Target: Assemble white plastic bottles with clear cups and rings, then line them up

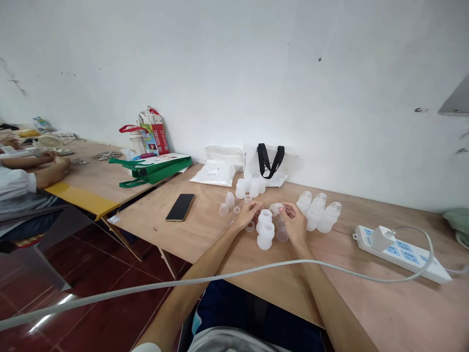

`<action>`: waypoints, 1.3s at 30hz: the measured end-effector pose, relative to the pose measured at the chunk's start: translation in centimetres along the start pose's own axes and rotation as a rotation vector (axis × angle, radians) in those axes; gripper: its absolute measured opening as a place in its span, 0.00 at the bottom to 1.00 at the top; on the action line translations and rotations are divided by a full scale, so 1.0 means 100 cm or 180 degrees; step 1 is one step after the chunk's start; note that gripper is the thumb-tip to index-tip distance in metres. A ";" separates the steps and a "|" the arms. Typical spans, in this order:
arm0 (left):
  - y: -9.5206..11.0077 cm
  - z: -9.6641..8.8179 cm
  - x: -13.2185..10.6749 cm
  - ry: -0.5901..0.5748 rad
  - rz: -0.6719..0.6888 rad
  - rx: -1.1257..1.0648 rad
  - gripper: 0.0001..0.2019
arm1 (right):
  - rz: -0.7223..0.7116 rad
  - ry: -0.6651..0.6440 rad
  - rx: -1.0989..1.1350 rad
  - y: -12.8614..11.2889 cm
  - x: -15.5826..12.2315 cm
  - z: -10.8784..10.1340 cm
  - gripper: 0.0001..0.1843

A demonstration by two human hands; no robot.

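My left hand (249, 215) hovers over small clear parts, its fingers drawn together; what they hold, if anything, is too small to make out. My right hand (295, 223) pinches a clear bottle top part (276, 209), perhaps a nipple with its collar. Between the hands stand open translucent white bottles (266, 238), baby-bottle shaped. Clear domed caps (229, 199) and loose collar rings (249, 227) lie left of and under my left hand. Beneath my right hand is another clear cap (282, 233). Bottles with clear domed covers (329, 218) stand to the right.
More open bottles (250, 186) stand behind, before a white bag with black handles (264, 173) and a white plastic package (216, 168). A phone (180, 207) lies left, a power strip (403, 254) right. A cable (256, 270) crosses the foreground. A co-worker's arms (54, 171) rest on the neighbouring table.
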State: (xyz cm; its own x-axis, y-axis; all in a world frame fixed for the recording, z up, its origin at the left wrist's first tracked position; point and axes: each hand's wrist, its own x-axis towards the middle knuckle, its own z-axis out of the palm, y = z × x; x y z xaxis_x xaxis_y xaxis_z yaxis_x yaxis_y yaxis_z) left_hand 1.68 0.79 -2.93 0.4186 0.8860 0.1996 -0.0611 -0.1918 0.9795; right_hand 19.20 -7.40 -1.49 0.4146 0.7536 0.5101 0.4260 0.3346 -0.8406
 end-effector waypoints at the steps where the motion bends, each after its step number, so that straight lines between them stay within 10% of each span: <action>1: 0.000 0.001 0.001 0.0026 0.0051 0.0034 0.26 | 0.0056 -0.0039 0.0071 0.000 0.000 0.001 0.23; 10: 0.014 0.007 0.021 -0.0319 0.1144 0.0515 0.26 | 0.0170 -0.0054 -0.0052 0.002 0.002 0.001 0.23; 18: 0.022 0.013 0.014 -0.0670 0.0384 0.0274 0.28 | 0.0281 -0.0063 -0.0166 -0.003 -0.002 0.001 0.25; 39: 0.004 0.002 0.014 -0.1067 0.0475 0.0414 0.20 | -0.0034 -0.0377 -0.0789 -0.005 -0.003 0.004 0.26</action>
State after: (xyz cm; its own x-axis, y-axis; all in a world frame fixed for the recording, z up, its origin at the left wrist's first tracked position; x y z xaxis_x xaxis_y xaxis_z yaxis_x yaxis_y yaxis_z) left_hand 2.38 1.84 -2.29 0.6880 0.6613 0.2989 -0.0373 -0.3791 0.9246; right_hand 18.57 -7.61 -1.33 0.3183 0.8165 0.4816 0.6198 0.2052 -0.7575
